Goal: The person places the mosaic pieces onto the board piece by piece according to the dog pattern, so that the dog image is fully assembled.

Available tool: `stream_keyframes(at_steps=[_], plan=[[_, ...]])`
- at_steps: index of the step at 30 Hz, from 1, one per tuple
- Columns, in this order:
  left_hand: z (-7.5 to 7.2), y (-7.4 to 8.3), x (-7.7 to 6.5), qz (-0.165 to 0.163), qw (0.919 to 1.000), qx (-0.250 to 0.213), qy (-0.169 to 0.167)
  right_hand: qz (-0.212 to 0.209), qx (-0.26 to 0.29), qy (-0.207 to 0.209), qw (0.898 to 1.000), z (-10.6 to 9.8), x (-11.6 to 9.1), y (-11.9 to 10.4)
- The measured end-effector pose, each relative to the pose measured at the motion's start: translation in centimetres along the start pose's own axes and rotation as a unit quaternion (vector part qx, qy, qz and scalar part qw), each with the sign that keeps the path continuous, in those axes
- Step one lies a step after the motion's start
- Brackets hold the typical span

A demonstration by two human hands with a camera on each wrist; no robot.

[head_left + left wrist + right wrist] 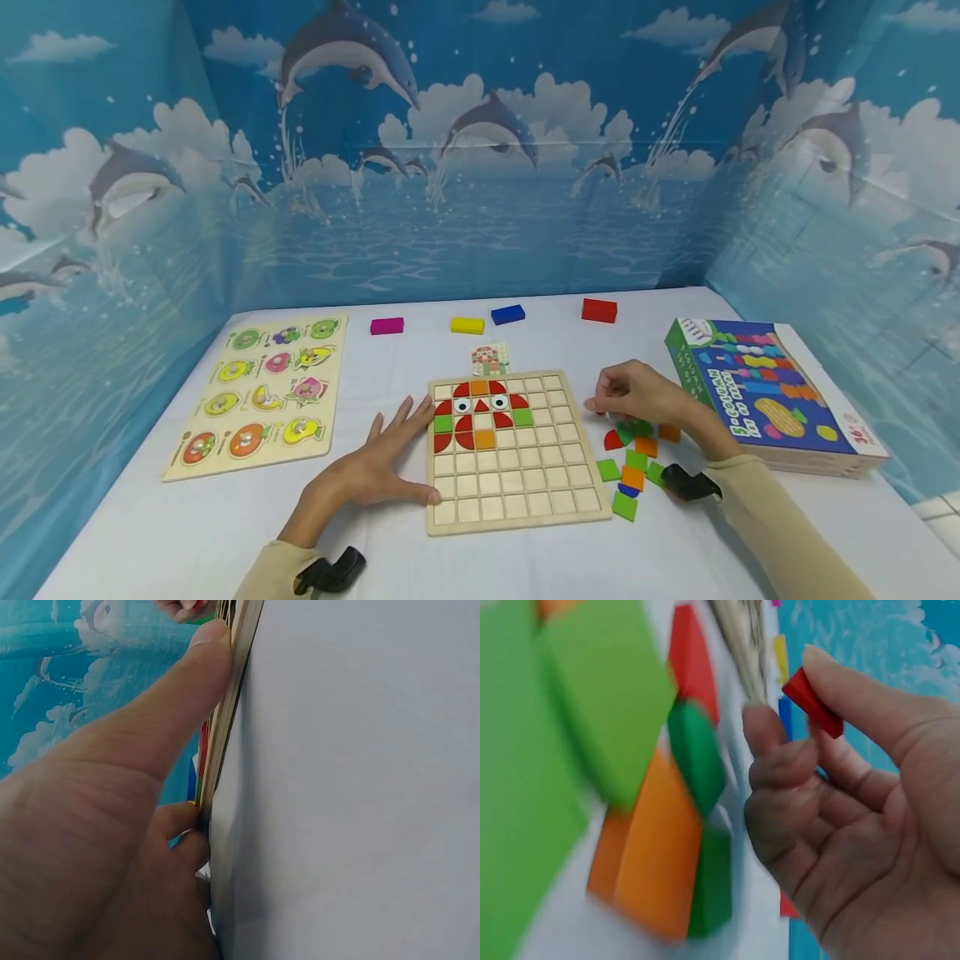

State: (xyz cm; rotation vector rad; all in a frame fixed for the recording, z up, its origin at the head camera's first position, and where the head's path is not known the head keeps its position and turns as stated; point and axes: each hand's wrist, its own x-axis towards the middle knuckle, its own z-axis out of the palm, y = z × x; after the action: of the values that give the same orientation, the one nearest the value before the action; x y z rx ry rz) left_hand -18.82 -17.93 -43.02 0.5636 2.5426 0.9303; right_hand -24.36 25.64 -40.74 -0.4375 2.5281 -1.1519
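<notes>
My left hand point(375, 462), fingers spread, steadies the left edge of a wooden grid board point(517, 483). In the left wrist view, the thumb point(184, 682) lies against the board's edge point(234, 697). Red, green and orange pieces and two eye pieces fill squares in the board's upper left. Beyond the board's right side, my right hand point(637, 392) is raised over loose pieces. Between thumb and finger it pinches a small red piece point(815, 705), seen in the right wrist view. Under it lie a loose red piece point(613, 440), a green square point(625, 506) and an orange square point(632, 477).
A pattern card point(491, 358) lies at the board's top edge. Magenta point(387, 326), yellow point(467, 325), blue point(507, 314) and red point(599, 311) blocks stand along the back. A fruit puzzle board point(258, 396) is on the left, a toy box point(772, 392) on the right.
</notes>
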Motion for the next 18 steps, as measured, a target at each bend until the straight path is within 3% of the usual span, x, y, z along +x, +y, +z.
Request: stream_keyframes(at_steps=[7, 11, 18], plan=[[0.0, -0.1, 0.0, -0.002, 1.0000, -0.002, 0.002, -0.029, 0.099, -0.007, 0.995, 1.4, 0.3, -2.4], [-0.1, -0.1, 0.1, 0.000, 1.0000, -0.003, 0.005, -0.047, 0.101, -0.008, 0.994, 2.5, 0.6, -3.6], [-0.1, 0.0, 0.1, 0.004, 1.0000, -0.006, 0.002, -0.089, 0.098, -0.059, 0.989, 3.8, 0.7, -4.3]])
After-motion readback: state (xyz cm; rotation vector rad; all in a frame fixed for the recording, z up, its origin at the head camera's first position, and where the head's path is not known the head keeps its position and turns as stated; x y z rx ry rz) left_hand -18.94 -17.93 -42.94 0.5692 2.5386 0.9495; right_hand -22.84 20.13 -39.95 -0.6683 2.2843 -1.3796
